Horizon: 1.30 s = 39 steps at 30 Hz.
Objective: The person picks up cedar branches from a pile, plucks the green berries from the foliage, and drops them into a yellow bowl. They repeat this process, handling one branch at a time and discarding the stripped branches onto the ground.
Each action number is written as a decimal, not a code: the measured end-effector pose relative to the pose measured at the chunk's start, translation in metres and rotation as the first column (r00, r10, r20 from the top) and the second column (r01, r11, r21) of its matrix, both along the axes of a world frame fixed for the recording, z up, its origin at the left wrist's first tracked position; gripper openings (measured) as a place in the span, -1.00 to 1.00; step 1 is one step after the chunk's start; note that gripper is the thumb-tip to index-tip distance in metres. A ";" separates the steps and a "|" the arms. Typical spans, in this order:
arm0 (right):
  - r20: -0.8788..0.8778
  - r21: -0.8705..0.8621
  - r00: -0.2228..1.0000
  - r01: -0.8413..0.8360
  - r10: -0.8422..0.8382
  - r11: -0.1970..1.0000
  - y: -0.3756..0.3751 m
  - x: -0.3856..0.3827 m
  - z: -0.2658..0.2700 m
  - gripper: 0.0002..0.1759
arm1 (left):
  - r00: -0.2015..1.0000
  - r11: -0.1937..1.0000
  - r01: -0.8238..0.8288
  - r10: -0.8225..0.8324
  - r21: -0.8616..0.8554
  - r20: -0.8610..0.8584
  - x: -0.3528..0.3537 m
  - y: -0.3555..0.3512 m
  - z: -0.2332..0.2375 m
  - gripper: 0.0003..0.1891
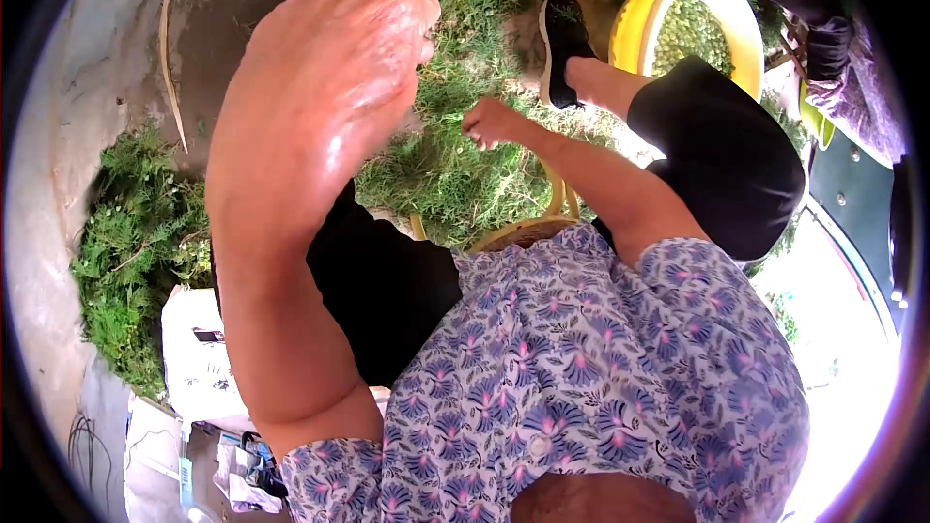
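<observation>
The left hand (339,68) is hanging nearest, fingers bent, any grip hidden. Beyond, the right hand (492,124) is holding its fingers curled, perhaps pinching; I can't tell. Below them, evergreen cuttings (455,184) are fanning every way, no single axis. Rightward, a yellow bucket (635,24) is standing, probably for easy reach.

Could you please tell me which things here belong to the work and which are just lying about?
Likely in use: green sprigs near the right hand; yellow tub of small green pieces.

Probably just lying about: long dry strip; white object, lower left.
</observation>
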State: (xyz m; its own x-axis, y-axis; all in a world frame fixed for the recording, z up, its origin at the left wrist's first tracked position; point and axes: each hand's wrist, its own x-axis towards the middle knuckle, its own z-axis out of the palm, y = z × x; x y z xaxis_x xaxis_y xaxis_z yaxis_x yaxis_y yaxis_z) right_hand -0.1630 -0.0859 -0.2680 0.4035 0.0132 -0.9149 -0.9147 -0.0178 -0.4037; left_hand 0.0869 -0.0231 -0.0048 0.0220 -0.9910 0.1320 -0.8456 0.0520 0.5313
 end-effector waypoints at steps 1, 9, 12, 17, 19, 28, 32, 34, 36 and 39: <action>0.045 -0.096 0.978 -0.199 0.204 0.975 0.011 -0.001 -0.003 -0.73 | 0.999 0.999 -0.023 0.024 0.043 -0.025 0.001 -0.002 0.004 -0.74; -0.001 -0.255 0.865 -0.485 0.501 0.837 0.071 -0.021 -0.043 -0.73 | 0.981 0.941 -0.153 0.182 0.301 -0.068 0.011 -0.008 0.038 -0.74; 0.136 -0.512 0.797 -0.452 0.588 0.731 0.087 -0.033 -0.064 -0.78 | 0.968 0.907 -0.192 0.238 0.375 -0.081 0.015 -0.013 0.049 -0.74; 0.100 -0.421 0.773 -0.537 0.626 0.731 0.070 -0.020 -0.031 -0.75 | 0.967 0.909 -0.218 0.250 0.357 -0.048 0.018 -0.009 0.050 -0.75; 0.068 -0.411 0.780 -0.547 0.622 0.730 0.062 -0.014 -0.023 -0.76 | 0.947 0.905 -0.255 0.305 0.341 -0.103 0.019 -0.006 0.050 -0.74; 0.459 -0.639 0.871 0.461 -0.176 0.615 -0.047 0.045 -0.028 -0.85 | 0.951 0.900 -0.272 0.305 0.341 -0.047 0.018 -0.007 0.053 -0.71; 0.209 -0.734 0.969 0.246 -0.133 0.633 -0.059 0.069 -0.052 -0.74 | 0.956 0.889 -0.272 0.293 0.367 0.000 0.017 -0.012 0.055 -0.71; 0.084 -0.774 0.996 0.082 -0.026 0.628 -0.057 0.073 -0.063 -0.69 | 0.942 0.885 -0.294 0.333 0.361 -0.048 0.015 -0.013 0.055 -0.71; 0.026 -0.794 0.999 0.037 -0.026 0.607 -0.057 0.077 -0.060 -0.60 | 0.942 0.878 -0.311 0.337 0.365 -0.009 0.015 -0.016 0.056 -0.71; 0.133 -0.717 0.983 0.183 -0.125 0.672 -0.054 0.060 -0.057 -0.69 | 0.940 0.872 -0.310 0.342 0.379 -0.017 0.016 -0.015 0.057 -0.70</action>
